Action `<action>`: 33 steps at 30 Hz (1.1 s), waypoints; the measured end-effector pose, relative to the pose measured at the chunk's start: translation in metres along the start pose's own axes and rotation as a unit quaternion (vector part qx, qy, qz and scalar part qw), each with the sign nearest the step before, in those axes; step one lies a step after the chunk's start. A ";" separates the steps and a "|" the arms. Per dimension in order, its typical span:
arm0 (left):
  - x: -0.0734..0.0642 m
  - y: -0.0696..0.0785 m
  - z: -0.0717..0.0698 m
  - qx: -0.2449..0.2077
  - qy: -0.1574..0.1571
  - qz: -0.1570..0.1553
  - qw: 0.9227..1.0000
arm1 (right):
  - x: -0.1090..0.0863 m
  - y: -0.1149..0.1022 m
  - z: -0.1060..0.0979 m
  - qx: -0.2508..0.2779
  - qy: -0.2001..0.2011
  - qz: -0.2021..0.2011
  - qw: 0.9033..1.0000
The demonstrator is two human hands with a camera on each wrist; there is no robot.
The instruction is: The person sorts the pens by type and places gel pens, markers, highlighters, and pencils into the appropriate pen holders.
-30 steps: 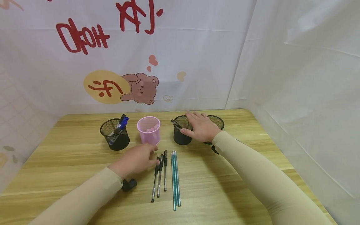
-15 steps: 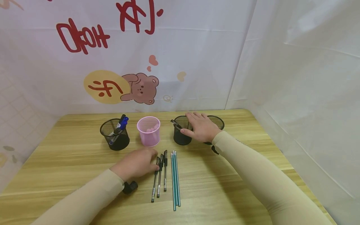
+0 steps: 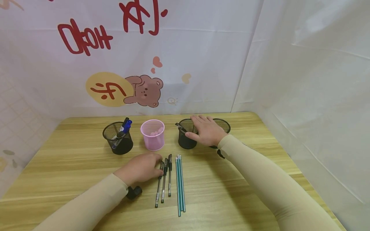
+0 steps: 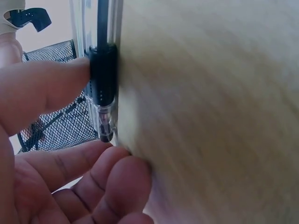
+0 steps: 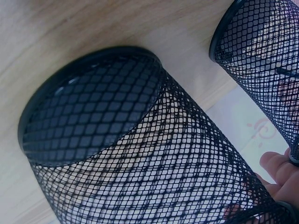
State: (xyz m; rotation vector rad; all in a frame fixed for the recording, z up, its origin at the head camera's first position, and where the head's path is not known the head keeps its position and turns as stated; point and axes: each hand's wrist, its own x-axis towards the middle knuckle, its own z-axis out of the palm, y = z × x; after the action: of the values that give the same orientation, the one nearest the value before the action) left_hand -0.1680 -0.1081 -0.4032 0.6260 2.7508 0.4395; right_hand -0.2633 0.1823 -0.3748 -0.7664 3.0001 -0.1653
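Note:
Three black-gripped gel pens lie side by side on the wooden table. My left hand [image 3: 141, 168] pinches the leftmost gel pen [image 3: 159, 189]; in the left wrist view the thumb [image 4: 51, 84] is on its black grip and curled fingertips [image 4: 128, 179] are by its tip end. My right hand [image 3: 209, 131] lies flat with spread fingers over the rims of two black mesh pen cups at the back. One mesh cup [image 3: 187, 141] has a dark pen leaning in it; the other mesh cup [image 5: 107, 112], at the far right, is partly hidden behind the hand in the head view.
Several teal pencils [image 3: 180, 186] lie right of the pens. Behind the left hand stand a pink cup [image 3: 154, 142] with pale pink items and a black mesh cup [image 3: 122, 146] with markers [image 3: 125, 126]. A white printed curtain [image 3: 185, 48] closes the back and sides.
My left hand has drawn slightly toward me, away from the pink cup, and its fingers have come down onto the leftmost gel pen, which has shifted slightly. The right hand has stayed put.

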 end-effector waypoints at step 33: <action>0.003 0.001 0.001 -0.024 -0.003 -0.043 0.999 | 0.002 0.002 0.003 0.000 0.013 -0.007 1.000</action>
State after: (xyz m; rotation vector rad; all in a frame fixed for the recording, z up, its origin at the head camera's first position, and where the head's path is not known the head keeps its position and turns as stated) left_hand -0.1703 -0.1056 -0.4042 0.4949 2.7407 0.4822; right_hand -0.2655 0.1831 -0.3779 -0.7922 3.0188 -0.1781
